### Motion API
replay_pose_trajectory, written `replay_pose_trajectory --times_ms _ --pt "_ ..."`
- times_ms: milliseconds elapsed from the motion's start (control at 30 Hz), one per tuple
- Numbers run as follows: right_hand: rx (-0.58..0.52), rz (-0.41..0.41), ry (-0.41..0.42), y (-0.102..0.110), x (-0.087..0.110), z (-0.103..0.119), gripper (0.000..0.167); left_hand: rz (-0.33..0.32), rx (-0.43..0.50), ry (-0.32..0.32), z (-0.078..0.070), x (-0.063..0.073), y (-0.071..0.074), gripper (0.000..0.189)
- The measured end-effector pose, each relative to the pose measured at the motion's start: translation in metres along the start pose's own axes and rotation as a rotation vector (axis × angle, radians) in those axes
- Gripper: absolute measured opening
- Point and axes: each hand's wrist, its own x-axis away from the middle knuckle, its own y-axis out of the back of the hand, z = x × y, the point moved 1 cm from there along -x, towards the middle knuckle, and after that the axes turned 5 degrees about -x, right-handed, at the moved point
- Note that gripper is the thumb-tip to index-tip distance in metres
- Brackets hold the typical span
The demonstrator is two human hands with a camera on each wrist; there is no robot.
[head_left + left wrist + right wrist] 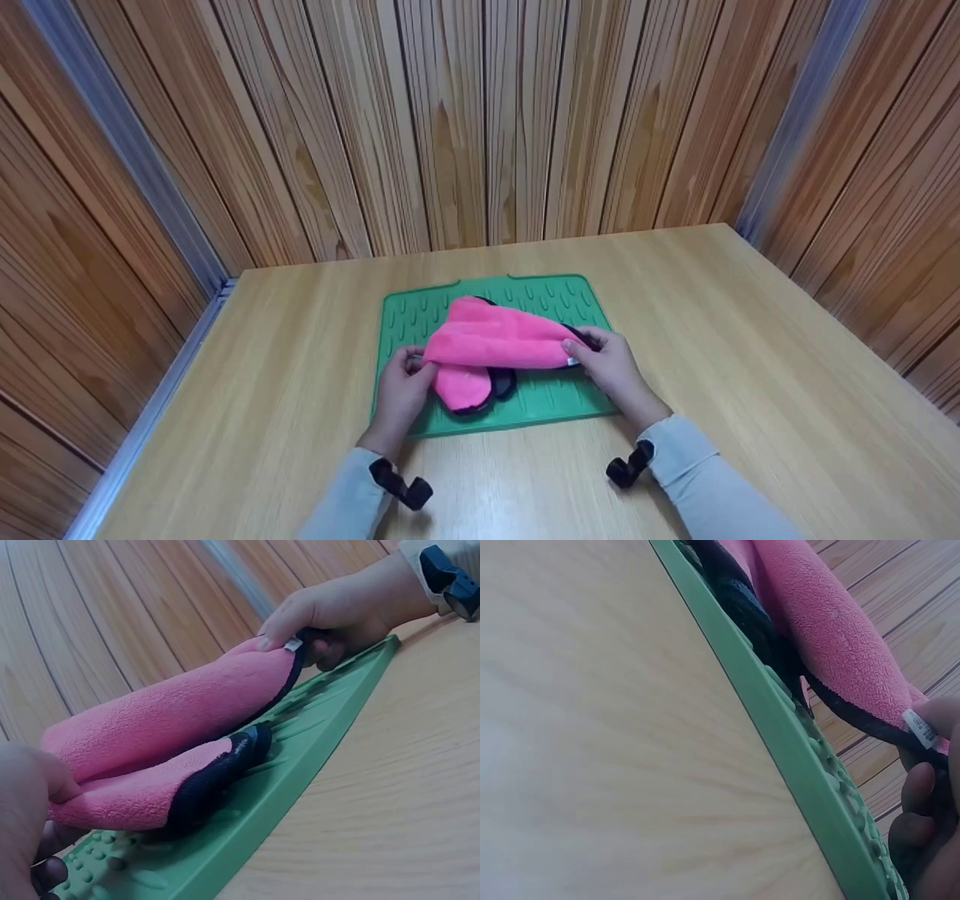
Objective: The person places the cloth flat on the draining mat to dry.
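A soft pink cloth [495, 337] with dark trim and a small white tag [921, 729] lies folded over itself above the green mat [555, 401]. My left hand [401, 394] pinches the fold at its left side between thumb and fingers. At the other end, my right hand [616, 371] grips the dark-edged corner beside the tag, the thumb on the pink side. That right end is raised off the mat in the left wrist view. A lower flap [135, 799] hangs toward the front, its dark end close to or on the mat.
The mat with raised ridges rests on a light wooden table [750, 337]. Wood-panelled walls [465, 127] stand behind and at both sides. A black wrist device [401, 484] sits on the left sleeve, and another black device [630, 465] on the right.
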Motion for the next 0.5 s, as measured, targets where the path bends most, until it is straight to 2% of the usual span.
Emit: replay_pose_trajectory --times_ms 233,500 --pt "-0.019 -0.033 -0.015 0.001 0.0 0.001 0.028 -0.039 0.031 -0.011 0.0 -0.003 0.006 0.019" --pt "-0.046 -0.051 0.014 0.001 0.0 0.0 0.029 -0.102 -0.056 -0.06 -0.004 -0.004 0.012 0.019"
